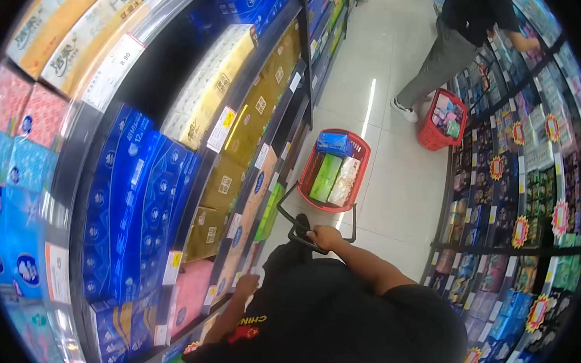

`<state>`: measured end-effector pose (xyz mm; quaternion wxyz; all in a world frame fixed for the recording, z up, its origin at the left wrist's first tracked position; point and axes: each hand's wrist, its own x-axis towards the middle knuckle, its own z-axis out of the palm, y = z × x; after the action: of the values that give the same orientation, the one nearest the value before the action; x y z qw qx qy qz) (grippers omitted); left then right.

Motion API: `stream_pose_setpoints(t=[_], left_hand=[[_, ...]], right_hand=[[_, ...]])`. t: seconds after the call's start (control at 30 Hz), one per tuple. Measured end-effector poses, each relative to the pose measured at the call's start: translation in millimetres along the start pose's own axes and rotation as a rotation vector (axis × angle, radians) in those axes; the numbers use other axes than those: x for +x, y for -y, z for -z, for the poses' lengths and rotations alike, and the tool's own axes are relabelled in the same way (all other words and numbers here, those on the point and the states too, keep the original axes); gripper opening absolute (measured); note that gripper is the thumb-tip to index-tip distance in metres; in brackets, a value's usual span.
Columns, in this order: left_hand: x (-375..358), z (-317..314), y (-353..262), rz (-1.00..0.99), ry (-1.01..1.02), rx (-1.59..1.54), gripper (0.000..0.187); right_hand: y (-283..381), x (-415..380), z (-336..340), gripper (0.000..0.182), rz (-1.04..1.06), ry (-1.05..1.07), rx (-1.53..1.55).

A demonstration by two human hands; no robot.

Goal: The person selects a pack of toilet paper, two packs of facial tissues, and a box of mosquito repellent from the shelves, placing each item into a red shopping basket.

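Note:
My right hand is closed around the black handle of a red shopping basket. The basket is low in the aisle in front of my legs. Inside it are a blue pack, a green pack and a white patterned pack. Close to the left shelf hangs my left hand, its fingers curled. Something white shows at its fingertips, too small to make out.
Shelves on the left hold blue tissue packs, gold packs and a pink pack. Another person stands ahead, reaching to the right shelves, beside a second red basket. Pale floor tiles run between.

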<state>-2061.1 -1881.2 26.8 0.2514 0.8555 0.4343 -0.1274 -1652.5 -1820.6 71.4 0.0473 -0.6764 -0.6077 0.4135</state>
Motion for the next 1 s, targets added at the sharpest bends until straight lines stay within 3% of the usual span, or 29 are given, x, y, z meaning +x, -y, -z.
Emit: stream_pose_setpoints(t=[0.07,0.1,0.17,0.23,0.33,0.43,0.47,0.57,0.6,0.67,0.77,0.83,1.0], left_hand=[[46,28,-9,0.025,0.014,-0.028,0.008],[64,37,-13,0.212,-0.015,-0.357,0.011],[96,62,-21,0.368,-0.141,-0.657,0.020],[117,112,-42,0.299,-0.314,-0.604,0.028],[138,152,-41,0.401,-0.029,-0.656,0.034],[147,122,-14,0.477,-0.036,-0.581,0.032],[146,119,-11,0.602,-0.023,-0.692,0.027],[136,92,15,0.033,-0.187,-0.123,0.016],[134,81,24,0.016,-0.198,-0.117,0.013],[145,75,38,-0.024,-0.222,-0.102,0.006],[179,107,15,0.092,0.084,0.138,0.005],[211,110,9,0.077,-0.008,0.126,0.005],[320,198,-77,0.135,0.099,0.016,0.017]], right_hand=[[-4,16,22,0.051,-0.020,0.054,-0.046],[-5,21,31,0.051,-0.028,0.053,-0.054],[-10,31,51,0.051,-0.035,0.044,-0.066],[-19,45,63,0.051,-0.051,0.055,-0.056],[-33,59,75,0.051,-0.068,0.034,-0.045],[-35,69,101,0.049,-0.141,0.064,-0.026],[-31,69,113,0.049,-0.150,0.045,0.008],[-52,87,123,0.050,-0.084,0.053,-0.010],[-48,89,136,0.050,-0.137,0.094,0.008],[-70,108,139,0.050,-0.046,0.116,-0.008],[-97,127,163,0.048,-0.004,0.153,-0.077],[-107,141,196,0.048,-0.053,0.207,-0.021],[-147,176,257,0.049,-0.007,0.165,-0.033]])
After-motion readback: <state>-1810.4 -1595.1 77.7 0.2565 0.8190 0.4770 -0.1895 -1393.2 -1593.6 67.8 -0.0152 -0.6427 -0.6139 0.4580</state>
